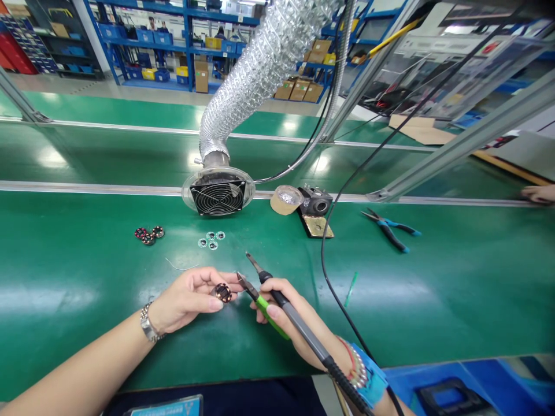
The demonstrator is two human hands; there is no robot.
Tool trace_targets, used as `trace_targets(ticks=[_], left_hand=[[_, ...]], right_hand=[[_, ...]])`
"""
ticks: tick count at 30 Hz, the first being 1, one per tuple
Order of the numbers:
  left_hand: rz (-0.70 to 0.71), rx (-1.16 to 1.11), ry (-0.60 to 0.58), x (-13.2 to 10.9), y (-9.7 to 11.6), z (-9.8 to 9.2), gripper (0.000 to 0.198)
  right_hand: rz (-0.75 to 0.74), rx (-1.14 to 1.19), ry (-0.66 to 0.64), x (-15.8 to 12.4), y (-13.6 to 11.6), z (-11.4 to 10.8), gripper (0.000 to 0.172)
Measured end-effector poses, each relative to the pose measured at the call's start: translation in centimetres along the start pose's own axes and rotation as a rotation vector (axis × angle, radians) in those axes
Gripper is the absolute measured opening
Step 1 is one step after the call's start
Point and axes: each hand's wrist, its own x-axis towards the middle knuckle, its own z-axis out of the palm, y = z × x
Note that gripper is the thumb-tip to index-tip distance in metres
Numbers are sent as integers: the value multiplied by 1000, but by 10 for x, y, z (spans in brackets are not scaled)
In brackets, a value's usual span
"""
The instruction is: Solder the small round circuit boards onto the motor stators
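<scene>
Copper-toned, the small round part (223,293) at the lower centre of the frame is pinched in your left hand (191,299), seemingly to steady it, while your right hand (289,325) grips green-handled cutters (262,305) and a soldering iron (304,330) together (presumably to save swapping tools).

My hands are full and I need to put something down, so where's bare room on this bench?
Bare patches: left of the round components, beyond the left forearm; and right of the green strip, nearer than the needle-nose pliers. Crowded: the middle, with circuit boards, left hand, right hand and soldering iron.
</scene>
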Motion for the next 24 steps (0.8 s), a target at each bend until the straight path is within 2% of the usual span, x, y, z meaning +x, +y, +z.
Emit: trace_targets(ticks=[24], left_hand=[[2, -2, -1, 0, -1, -1, 22]], right_hand=[[-12, -12, -1, 1, 0, 1, 25]])
